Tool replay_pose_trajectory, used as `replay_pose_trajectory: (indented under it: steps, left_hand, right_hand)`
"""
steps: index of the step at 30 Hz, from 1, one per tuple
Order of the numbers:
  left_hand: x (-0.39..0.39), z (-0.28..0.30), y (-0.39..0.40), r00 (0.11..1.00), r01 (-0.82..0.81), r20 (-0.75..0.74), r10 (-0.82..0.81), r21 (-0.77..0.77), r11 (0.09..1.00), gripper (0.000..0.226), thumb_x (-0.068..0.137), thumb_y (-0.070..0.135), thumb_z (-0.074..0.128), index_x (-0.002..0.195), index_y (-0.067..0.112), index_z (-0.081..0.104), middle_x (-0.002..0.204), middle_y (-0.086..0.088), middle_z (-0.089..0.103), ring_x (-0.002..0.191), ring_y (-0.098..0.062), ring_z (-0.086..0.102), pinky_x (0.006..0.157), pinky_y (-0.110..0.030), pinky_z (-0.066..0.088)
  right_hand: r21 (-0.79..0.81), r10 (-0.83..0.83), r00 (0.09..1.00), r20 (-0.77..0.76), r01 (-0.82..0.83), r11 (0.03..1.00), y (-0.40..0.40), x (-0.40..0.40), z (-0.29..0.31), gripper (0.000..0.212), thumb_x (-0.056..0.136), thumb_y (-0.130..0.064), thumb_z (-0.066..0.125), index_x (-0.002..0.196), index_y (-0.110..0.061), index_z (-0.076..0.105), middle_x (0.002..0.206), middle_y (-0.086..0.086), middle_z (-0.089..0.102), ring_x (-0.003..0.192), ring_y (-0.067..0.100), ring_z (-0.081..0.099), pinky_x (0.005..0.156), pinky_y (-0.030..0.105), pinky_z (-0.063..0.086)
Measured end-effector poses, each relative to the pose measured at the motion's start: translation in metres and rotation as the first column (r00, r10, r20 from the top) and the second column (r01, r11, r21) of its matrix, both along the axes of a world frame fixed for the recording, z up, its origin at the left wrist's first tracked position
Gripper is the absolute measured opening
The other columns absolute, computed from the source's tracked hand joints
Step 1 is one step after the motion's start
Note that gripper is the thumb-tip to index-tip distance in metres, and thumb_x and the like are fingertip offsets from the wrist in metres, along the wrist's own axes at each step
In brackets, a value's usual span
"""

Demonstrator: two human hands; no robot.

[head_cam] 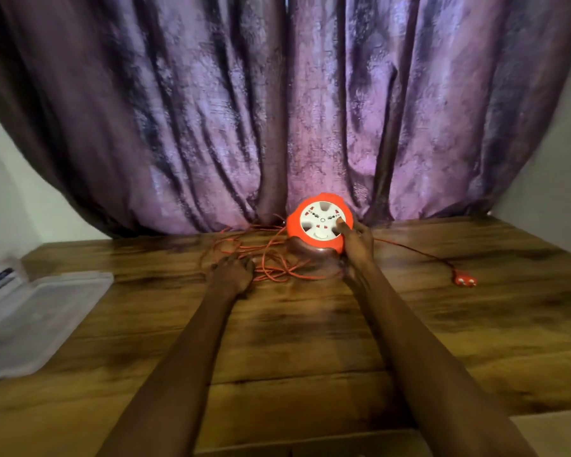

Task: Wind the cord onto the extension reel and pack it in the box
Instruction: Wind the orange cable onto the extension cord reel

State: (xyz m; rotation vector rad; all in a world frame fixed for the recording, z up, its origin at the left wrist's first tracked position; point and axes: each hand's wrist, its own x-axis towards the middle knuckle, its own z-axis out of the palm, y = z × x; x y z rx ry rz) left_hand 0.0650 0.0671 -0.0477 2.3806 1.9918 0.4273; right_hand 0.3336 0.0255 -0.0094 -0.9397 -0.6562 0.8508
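- An orange reel (320, 222) stands tilted at the far edge of a wooden bench (294, 331), against a purple curtain (277, 110)
- The right hand (356, 240) grips its rim, one finger on the white face
- The left hand (233, 273) rests, fingers loosely bent, on the loose thin cord (271, 255); whether it grips the cord is unclear
- The cord looks limp and light, likely to tangle; the hard plastic reel offers the firmest hold

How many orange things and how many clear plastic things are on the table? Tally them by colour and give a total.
Orange: 3 (reel, cord, plug)
Clear plastic: 1 (lid)
Total: 4
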Motion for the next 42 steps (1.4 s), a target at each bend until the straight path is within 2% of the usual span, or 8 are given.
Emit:
replay_pose_trajectory:
  steps: [5,9,16,21,30,33,36,42]
  left_hand:
    - [-0.081,-0.001,-0.015,0.972,-0.235,0.036,0.234,0.032,0.972,0.048,0.101,0.046,0.028,0.135,0.028,0.057,0.143,-0.013,0.052,0.129,-0.039,0.05,0.111,-0.05,0.036]
    - [-0.133,-0.005,-0.027,0.921,-0.389,0.046,0.388,0.027,0.921,0.048,0.101,0.044,0.028,0.137,0.028,0.056,0.145,-0.012,0.05,0.132,-0.038,0.046,0.113,-0.055,0.027]
    - [-0.163,-0.003,-0.034,0.917,-0.397,0.1,0.385,0.148,0.906,0.051,0.101,0.046,0.028,0.129,0.019,0.061,0.144,-0.013,0.051,0.135,-0.037,0.042,0.113,-0.058,0.022]
    - [-0.148,0.02,-0.053,0.924,-0.178,0.382,-0.037,0.512,0.841,0.041,0.087,0.022,0.046,0.121,0.013,0.066,0.123,-0.011,0.066,0.115,-0.031,0.06,0.104,-0.036,0.042]
    - [-0.085,0.058,-0.084,0.823,0.075,0.335,-0.459,0.736,0.673,0.034,0.078,0.013,0.047,0.099,0.005,0.072,0.098,-0.009,0.07,0.094,-0.02,0.063,0.089,-0.033,0.049]
    - [-0.035,0.068,-0.1,0.659,0.24,0.523,-0.54,0.535,0.81,0.029,0.085,0.009,0.047,0.091,0.012,0.075,0.078,-0.001,0.072,0.066,-0.003,0.062,0.066,-0.024,0.051]
    - [0.02,0.069,-0.102,0.432,0.388,0.891,-0.142,-0.042,0.921,0.017,0.101,0.023,0.054,0.094,0.02,0.069,0.083,-0.006,0.072,0.06,-0.014,0.064,0.057,-0.028,0.054]
    - [0.06,0.063,-0.068,-0.17,0.302,0.985,0.0,0.052,0.952,0.007,0.096,0.023,0.063,0.1,0.018,0.061,0.102,-0.006,0.065,0.091,-0.02,0.062,0.084,-0.033,0.058]
  right_hand:
    - [-0.001,0.074,0.997,-0.02,-0.074,0.997,0.014,-0.056,0.002,0.03,0.08,-0.013,0.078,0.107,-0.002,0.071,0.106,0.021,0.074,0.094,0.034,0.07,0.083,0.05,0.057]
    - [-0.017,0.14,0.99,0.008,-0.14,0.99,0.02,-0.106,0.003,0.029,0.084,-0.011,0.075,0.11,-0.001,0.069,0.107,0.018,0.073,0.084,0.024,0.068,0.059,0.027,0.055]
    - [0.057,0.243,0.97,0.014,-0.243,0.968,0.023,-0.147,0.013,0.013,0.086,-0.009,0.074,0.098,-0.007,0.069,0.087,0.007,0.072,0.066,0.01,0.068,0.062,0.027,0.057]
    - [0.088,0.207,0.978,0.023,-0.209,0.974,0.026,-0.117,0.026,0.036,0.084,-0.019,0.077,0.115,-0.008,0.061,0.097,0.006,0.073,0.087,0.02,0.068,0.08,0.039,0.056]
    - [0.073,0.12,0.99,-0.073,-0.115,0.991,0.01,-0.053,0.016,0.046,0.082,-0.014,0.077,0.12,0.007,0.059,0.118,0.023,0.069,0.079,0.015,0.069,0.063,0.028,0.055]
    - [0.094,0.125,0.984,-0.13,-0.113,0.989,0.002,-0.05,0.023,0.047,0.084,-0.016,0.075,0.125,0.001,0.058,0.119,0.019,0.069,0.078,0.014,0.07,0.059,0.028,0.057]
    - [0.149,0.167,0.978,-0.122,-0.148,0.978,-0.002,-0.053,0.029,0.047,0.087,-0.012,0.071,0.132,-0.004,0.056,0.124,0.018,0.067,0.089,0.02,0.069,0.066,0.031,0.06]
    - [0.186,0.252,0.959,-0.127,-0.227,0.956,-0.003,-0.057,0.028,0.04,0.091,-0.008,0.067,0.129,-0.013,0.056,0.118,0.015,0.068,0.095,0.023,0.065,0.076,0.043,0.059]
